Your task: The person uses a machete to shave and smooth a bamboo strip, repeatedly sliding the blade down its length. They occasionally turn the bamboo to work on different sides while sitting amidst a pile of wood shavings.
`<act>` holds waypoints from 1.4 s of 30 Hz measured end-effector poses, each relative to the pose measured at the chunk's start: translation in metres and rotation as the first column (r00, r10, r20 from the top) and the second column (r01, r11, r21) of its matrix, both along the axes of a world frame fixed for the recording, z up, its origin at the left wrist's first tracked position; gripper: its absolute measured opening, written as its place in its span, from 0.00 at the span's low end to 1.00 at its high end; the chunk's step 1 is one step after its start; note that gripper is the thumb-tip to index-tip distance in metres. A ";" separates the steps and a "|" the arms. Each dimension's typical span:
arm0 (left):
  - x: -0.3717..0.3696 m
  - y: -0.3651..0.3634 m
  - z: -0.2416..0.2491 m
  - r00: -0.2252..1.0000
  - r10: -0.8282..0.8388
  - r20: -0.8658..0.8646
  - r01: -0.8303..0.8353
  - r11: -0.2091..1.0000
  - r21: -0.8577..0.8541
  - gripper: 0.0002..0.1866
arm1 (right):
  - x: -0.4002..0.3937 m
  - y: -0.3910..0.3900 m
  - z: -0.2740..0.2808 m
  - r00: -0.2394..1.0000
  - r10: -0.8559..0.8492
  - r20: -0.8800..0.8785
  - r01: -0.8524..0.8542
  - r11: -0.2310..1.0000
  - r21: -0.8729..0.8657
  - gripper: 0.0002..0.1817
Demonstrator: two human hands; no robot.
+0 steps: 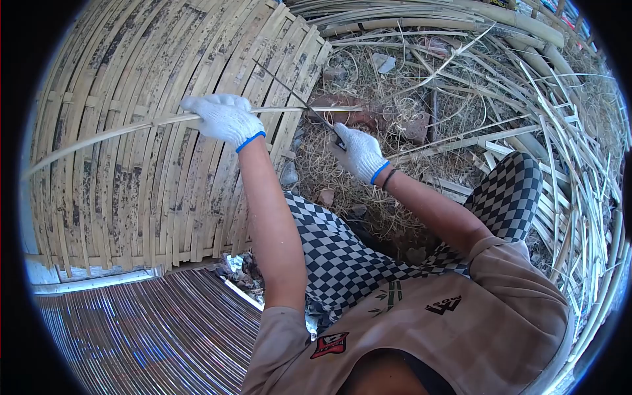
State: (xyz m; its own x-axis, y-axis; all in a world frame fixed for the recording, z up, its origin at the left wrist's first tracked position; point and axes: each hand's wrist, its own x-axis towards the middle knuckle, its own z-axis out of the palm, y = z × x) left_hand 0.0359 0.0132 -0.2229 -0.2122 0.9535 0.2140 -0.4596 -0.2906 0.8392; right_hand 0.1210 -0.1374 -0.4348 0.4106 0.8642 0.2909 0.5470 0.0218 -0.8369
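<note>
My left hand (228, 120), in a white knit glove with a blue cuff, is closed around a long, thin bamboo strip (125, 130). The strip curves from the far left of the head view across to the middle. In a matching glove, my right hand (359, 155) grips the dark handle of a long, narrow knife (282, 82). Its blade points up and left and crosses the strip to the right of my left hand. Whether the edge is cutting into the strip cannot be made out.
A woven bamboo panel (151, 178) lies at the left, above a ridged, striped surface (151, 329). Bamboo shavings (395, 204) litter the ground between my checkered knees. Many split strips (573, 210) pile up at the right, with thicker poles (513, 16) at the top.
</note>
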 end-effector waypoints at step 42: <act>-0.037 0.018 -0.015 1.000 0.014 -0.013 -0.015 0.999 -0.035 0.34 | 0.026 0.036 -0.076 0.993 -0.027 0.113 0.063 0.943 -0.327 0.14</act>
